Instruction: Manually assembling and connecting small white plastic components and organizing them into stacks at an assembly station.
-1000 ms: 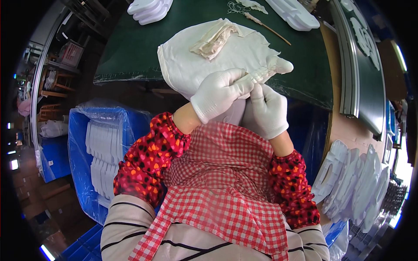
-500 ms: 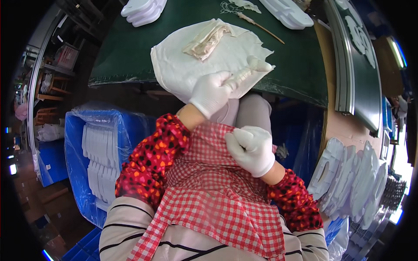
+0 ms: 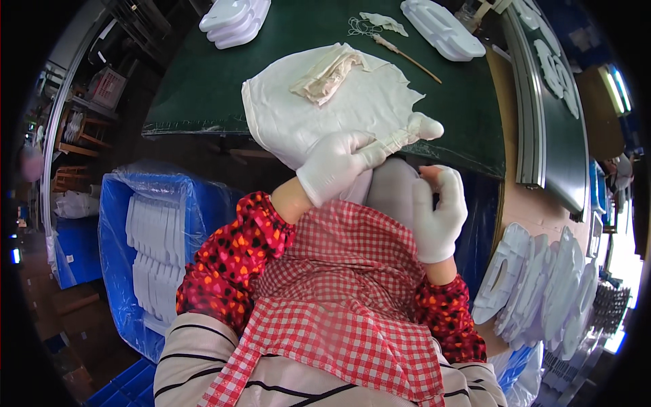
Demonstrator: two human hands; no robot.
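My left hand (image 3: 333,166), in a white glove, is closed around a white cloth-wrapped roll (image 3: 397,140). Its rounded tip points to the right, over the near edge of the green table. Beneath that hand, a white cloth (image 3: 271,102) is spread on the table and hangs over the edge; a crumpled cream cloth (image 3: 329,76) lies on it. To the right, above my lap and apart from the roll, is my right hand (image 3: 439,220), also gloved, with curled fingers. A bare fingertip shows at its top. Whatever it may pinch is too small to see.
A thin stick with a wrapped end (image 3: 410,61) lies by tangled string (image 3: 363,27) on the table (image 3: 468,102). White plastic parts are stacked at the back left (image 3: 234,20) and back right (image 3: 444,30). A blue lined bin (image 3: 115,237) of white parts stands left; more white parts (image 3: 542,285) stand right.
My right hand has moved right and up, away from the apron, and turned its fingers upward. The left hand and the roll have shifted slightly toward me and right.
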